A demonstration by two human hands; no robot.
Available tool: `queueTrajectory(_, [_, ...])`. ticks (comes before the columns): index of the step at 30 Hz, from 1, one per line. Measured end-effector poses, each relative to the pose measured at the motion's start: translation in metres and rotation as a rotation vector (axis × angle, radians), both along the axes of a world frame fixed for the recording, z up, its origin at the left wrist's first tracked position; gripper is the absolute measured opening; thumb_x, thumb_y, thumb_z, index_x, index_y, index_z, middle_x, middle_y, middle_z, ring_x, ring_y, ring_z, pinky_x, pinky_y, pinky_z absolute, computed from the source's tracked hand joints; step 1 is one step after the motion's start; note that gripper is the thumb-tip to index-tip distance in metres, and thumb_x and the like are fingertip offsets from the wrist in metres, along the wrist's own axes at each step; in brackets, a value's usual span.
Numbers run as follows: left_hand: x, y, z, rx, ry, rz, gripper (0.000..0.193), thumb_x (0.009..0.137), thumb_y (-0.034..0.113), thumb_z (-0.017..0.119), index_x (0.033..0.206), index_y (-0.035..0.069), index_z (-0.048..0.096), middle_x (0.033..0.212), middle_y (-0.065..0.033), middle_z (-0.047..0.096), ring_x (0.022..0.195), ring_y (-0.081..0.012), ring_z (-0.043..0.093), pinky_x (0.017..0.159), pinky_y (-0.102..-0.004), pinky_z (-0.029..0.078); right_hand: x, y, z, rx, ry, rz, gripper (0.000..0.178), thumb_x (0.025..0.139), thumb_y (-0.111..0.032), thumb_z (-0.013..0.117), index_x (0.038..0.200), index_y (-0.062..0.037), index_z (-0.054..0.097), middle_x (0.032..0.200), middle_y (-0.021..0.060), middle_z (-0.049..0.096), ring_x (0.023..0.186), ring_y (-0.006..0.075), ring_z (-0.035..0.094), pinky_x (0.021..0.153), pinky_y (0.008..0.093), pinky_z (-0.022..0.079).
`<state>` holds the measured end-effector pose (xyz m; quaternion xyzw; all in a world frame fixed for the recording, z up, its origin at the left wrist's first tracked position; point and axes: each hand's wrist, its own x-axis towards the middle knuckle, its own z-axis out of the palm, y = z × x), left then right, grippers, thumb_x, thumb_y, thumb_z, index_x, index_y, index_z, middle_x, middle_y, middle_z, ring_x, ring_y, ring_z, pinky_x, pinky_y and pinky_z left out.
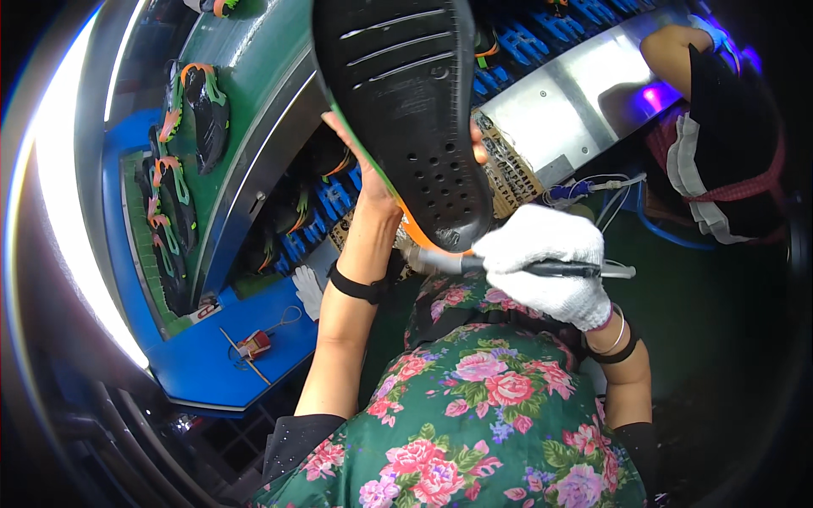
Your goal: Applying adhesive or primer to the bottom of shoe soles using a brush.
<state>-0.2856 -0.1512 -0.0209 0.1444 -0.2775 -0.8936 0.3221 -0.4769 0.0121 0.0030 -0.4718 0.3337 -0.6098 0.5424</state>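
A shoe (398, 110) with a black underside, several small holes and an orange and green edge is held up, bottom toward me. My bare left hand (373, 182) is closed around it from the left, with fingertips showing at its right side. My right hand (550, 262), in a white knit glove, is closed on the dark handle of a brush (445, 261). The brush's grey front part lies across the near end of the shoe, along its orange edge. Its bristle end is partly blurred, so contact is hard to judge.
At left, several black, orange and green shoes (174, 195) lie on a green belt (254, 51). A blue shelf (203, 372) carries a white glove (307, 292) and a small red object (253, 344). Blue racks stand behind a metal ledge (550, 110). Another person's arm (673, 59) is at upper right.
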Motion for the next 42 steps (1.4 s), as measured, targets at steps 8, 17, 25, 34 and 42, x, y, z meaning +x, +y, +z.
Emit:
queueTrajectory(8, [0.005,-0.011,-0.002,0.057,0.104,-0.208,0.136,0.072,0.106,0.025,0.159,0.002,0.042,0.129,-0.0313,0.065,0.11,-0.0398,0.073,0.094,-0.0545,0.064,-0.007,-0.012,-0.002,-0.397,0.427,0.021,0.021,0.081,-0.005,0.084,0.102,-0.0058,0.081,0.102,0.0094,0.08,0.082,0.0262,0.074,0.075,0.037,0.059])
queueTrajectory(17, [0.019,-0.019,-0.006,0.033,-0.085,-0.239,0.117,0.087,0.093,0.028,0.157,0.002,0.044,0.13,-0.0285,0.067,0.105,-0.0402,0.076,0.089,-0.0539,0.066,-0.005,-0.028,-0.003,-0.323,0.279,0.192,0.019,0.079,-0.006,0.088,0.097,-0.0071,0.082,0.103,0.0103,0.081,0.086,0.0272,0.075,0.078,0.0395,0.058])
queueTrajectory(25, [0.029,-0.026,0.0,-0.052,-0.591,-0.244,0.098,0.096,0.083,0.037,0.151,0.003,0.054,0.135,-0.0183,0.069,0.116,-0.0265,0.073,0.098,-0.0423,0.063,0.001,-0.037,-0.008,-0.583,0.656,0.208,0.029,0.085,-0.009,0.081,0.114,-0.0114,0.08,0.113,0.01,0.079,0.095,0.0279,0.074,0.079,0.0389,0.06])
queueTrajectory(34, [0.026,-0.026,0.012,0.011,-0.725,-0.258,0.092,0.102,0.077,0.035,0.156,0.004,0.051,0.145,-0.0151,0.065,0.127,-0.0211,0.068,0.107,-0.0346,0.058,0.002,-0.051,-0.008,-0.296,0.373,0.22,0.014,0.079,-0.008,0.087,0.092,-0.0075,0.083,0.096,0.0095,0.082,0.088,0.026,0.078,0.081,0.0374,0.061])
queueTrajectory(42, [0.023,0.031,-0.026,0.266,-0.01,-0.05,0.059,0.114,0.046,0.039,0.149,0.002,0.055,0.141,-0.0184,0.067,0.119,-0.0347,0.071,0.104,-0.0555,0.058,-0.02,-0.042,0.009,0.229,0.173,-0.162,0.02,0.086,0.002,0.082,0.106,0.0038,0.081,0.105,0.0129,0.081,0.096,0.0171,0.076,0.088,0.0325,0.06])
